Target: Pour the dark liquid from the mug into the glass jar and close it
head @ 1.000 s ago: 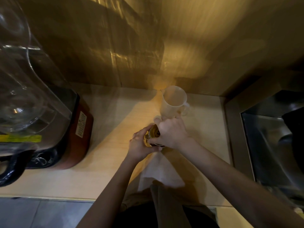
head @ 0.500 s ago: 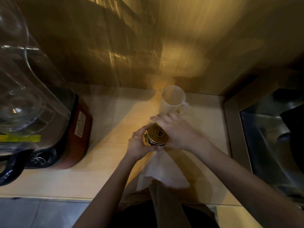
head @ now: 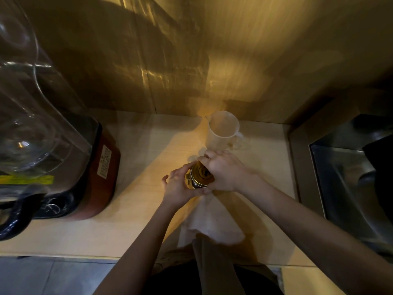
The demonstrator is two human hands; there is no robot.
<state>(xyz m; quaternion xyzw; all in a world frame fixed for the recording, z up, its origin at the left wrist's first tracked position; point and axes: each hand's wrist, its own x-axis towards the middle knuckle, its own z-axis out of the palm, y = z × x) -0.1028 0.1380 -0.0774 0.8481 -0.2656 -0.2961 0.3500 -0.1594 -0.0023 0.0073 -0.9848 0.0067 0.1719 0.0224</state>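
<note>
A: Left hand (head: 177,189)?
B: Grip wrapped around glass jar (head: 191,182), on table (head: 136,158).
A: Right hand (head: 225,170)?
B: Fingers curled over gold lid (head: 201,175), wrist raised. Mug (head: 222,130) just behind.

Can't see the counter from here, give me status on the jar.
Left hand gripping glass jar. Right hand on gold lid, lid seated. White mug behind, upright. Nothing in the way.

Blender with clear jug (head: 32,128) and red base (head: 100,177) at left of pale countertop (head: 136,209) — white cloth (head: 210,220) near edge, steel sink (head: 348,188) at right.
</note>
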